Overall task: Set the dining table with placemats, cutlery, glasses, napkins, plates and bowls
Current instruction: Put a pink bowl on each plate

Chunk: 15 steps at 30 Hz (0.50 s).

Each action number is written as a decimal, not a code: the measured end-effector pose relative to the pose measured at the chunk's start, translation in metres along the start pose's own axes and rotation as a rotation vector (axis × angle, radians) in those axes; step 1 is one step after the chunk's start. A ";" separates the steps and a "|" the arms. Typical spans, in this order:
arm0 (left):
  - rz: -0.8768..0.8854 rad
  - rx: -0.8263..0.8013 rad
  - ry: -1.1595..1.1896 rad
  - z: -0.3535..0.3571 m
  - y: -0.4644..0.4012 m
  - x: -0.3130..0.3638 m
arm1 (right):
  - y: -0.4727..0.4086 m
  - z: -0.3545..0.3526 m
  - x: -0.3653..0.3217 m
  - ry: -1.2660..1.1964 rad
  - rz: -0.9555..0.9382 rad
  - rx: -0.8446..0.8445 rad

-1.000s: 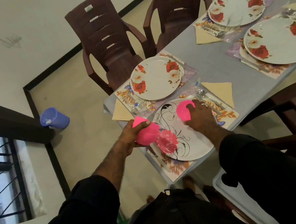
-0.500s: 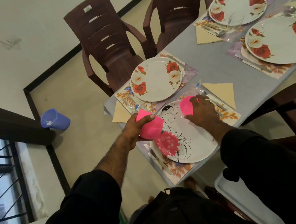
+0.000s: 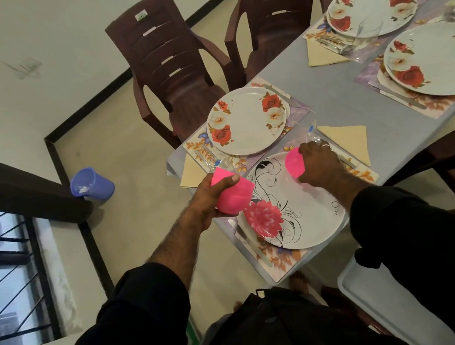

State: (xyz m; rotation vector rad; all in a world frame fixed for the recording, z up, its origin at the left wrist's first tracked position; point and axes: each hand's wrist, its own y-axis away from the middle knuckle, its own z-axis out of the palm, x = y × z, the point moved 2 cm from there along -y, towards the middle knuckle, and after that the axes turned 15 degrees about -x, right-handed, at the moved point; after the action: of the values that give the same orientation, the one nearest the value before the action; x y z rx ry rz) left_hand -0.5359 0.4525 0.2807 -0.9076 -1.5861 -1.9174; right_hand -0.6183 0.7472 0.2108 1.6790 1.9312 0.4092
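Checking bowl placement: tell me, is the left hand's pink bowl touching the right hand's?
Apart. The head view shows bare plate between left bowl and right bowl.

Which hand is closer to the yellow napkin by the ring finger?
Right. The right hand is just beside that napkin; the left hand is across the plate.

A grey dining table [image 3: 349, 109] carries four floral placemats — the nearest placemat [image 3: 283, 262] lies under both gripping hands, a second placemat [image 3: 198, 147] just beyond the left grip. A beige napkin [image 3: 346, 138] lies just past the right grip — another napkin [image 3: 190, 173] beside the left.
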 end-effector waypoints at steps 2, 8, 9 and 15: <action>0.005 -0.001 0.005 -0.002 0.004 0.000 | 0.000 0.002 -0.001 -0.003 0.019 -0.003; 0.020 -0.025 0.042 -0.008 0.017 0.000 | 0.021 0.000 -0.012 -0.130 -0.036 0.152; 0.024 -0.042 0.057 -0.010 0.020 0.000 | 0.026 -0.002 -0.020 -0.247 -0.110 0.188; 0.061 -0.045 0.080 -0.023 0.042 0.013 | 0.058 -0.030 -0.099 -0.639 -0.623 0.015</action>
State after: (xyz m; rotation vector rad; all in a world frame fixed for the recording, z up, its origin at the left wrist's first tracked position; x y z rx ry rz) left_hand -0.5179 0.4219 0.3152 -0.8759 -1.4583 -1.9297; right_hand -0.5813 0.6646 0.2873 0.9532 1.8123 -0.3434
